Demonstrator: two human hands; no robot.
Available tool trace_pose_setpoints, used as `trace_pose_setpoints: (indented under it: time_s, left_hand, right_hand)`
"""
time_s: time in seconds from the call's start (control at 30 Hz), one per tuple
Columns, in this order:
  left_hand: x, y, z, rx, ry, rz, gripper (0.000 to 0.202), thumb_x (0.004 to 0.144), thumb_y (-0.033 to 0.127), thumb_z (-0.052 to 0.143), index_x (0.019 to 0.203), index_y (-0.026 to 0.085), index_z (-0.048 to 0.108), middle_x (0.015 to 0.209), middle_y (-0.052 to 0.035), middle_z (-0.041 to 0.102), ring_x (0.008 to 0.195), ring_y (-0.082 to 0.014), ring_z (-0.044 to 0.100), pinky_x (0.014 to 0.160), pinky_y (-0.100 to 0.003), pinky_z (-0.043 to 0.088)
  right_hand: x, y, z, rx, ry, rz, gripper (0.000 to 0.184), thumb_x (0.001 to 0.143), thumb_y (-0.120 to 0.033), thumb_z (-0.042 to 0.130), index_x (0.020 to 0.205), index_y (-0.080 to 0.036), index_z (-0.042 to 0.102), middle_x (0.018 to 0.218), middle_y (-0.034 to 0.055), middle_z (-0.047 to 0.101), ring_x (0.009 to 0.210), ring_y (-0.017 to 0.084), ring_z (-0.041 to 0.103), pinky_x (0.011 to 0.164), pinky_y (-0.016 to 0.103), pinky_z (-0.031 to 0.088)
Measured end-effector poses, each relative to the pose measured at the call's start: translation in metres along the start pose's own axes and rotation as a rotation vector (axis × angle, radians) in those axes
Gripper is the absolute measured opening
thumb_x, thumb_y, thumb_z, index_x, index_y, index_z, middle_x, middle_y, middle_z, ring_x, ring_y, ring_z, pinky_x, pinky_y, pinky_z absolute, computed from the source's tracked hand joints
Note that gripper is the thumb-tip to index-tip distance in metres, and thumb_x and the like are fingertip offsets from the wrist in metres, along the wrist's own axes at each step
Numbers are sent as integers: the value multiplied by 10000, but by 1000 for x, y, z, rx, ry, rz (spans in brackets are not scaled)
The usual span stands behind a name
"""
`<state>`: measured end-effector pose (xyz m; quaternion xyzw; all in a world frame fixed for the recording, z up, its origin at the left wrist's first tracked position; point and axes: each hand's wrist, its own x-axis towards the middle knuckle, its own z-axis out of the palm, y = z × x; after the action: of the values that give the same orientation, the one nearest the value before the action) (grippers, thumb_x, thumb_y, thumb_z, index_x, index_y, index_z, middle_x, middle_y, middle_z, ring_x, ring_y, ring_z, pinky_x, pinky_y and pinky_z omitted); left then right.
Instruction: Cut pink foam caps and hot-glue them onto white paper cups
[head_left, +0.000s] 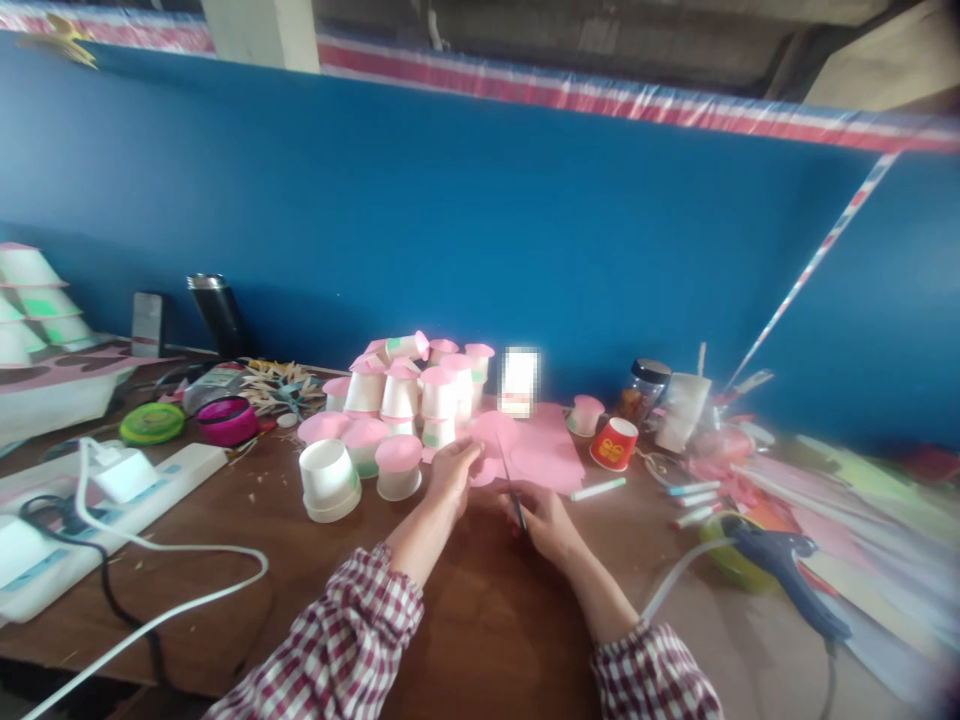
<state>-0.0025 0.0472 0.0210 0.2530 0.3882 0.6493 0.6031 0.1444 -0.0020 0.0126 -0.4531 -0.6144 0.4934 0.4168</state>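
My left hand (452,468) pinches the edge of a pink paper sheet (541,452) lying on the brown table (465,610). My right hand (546,518) is closed round a pair of scissors (513,488) whose blades point up into the pink paper. Just left of my hands stand white paper cups (328,478), some with pink paper tops (398,452), and behind them a pile of several such cups (420,385). Both sleeves are red-and-white checked.
A blue glue gun (784,568) with a cord lies at the right, near marker pens (694,492), a red cup (613,442) and a jar (643,388). A white power strip (112,500) with cables, tape rolls (152,423) and a black flask (217,312) are at the left. A blue wall stands behind.
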Motion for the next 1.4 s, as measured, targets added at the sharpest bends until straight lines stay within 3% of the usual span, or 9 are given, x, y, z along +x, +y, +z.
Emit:
trace_pose_setpoints:
  time_s: [0.3,0.87,1.27,1.4]
  left_hand:
    - [-2,0,0,42,-4,16,191,549,223,750,684,108,678,634,-31,629,540,-74,516,494,-195,350]
    - [-3,0,1,12,-6,3,186,554,214,766,668,113,659,588,-11,604,518,-71,514,499,-200,358]
    - [-3,0,1,-7,12,-21,230,534,210,785,683,105,644,613,-6,602,528,-70,528,508,-204,370]
    - [-2,-1,0,-19,15,-25,245,523,207,797,683,105,641,615,-6,604,530,-71,533,515,-207,383]
  right_hand:
    - [-1,-7,1,-24,8,13,394,736,-464,646,916,-114,648,538,-40,515,435,93,466,457,241,425]
    - [-1,-9,1,-49,22,13,341,722,-473,653,816,-145,660,492,-46,490,400,90,436,422,227,373]
    - [-3,-14,1,-62,38,13,346,711,-492,652,612,-166,592,461,-38,465,387,87,414,408,224,340]
    - [-3,-14,1,-72,41,14,348,710,-504,650,631,-169,598,467,-40,468,392,89,419,407,225,338]
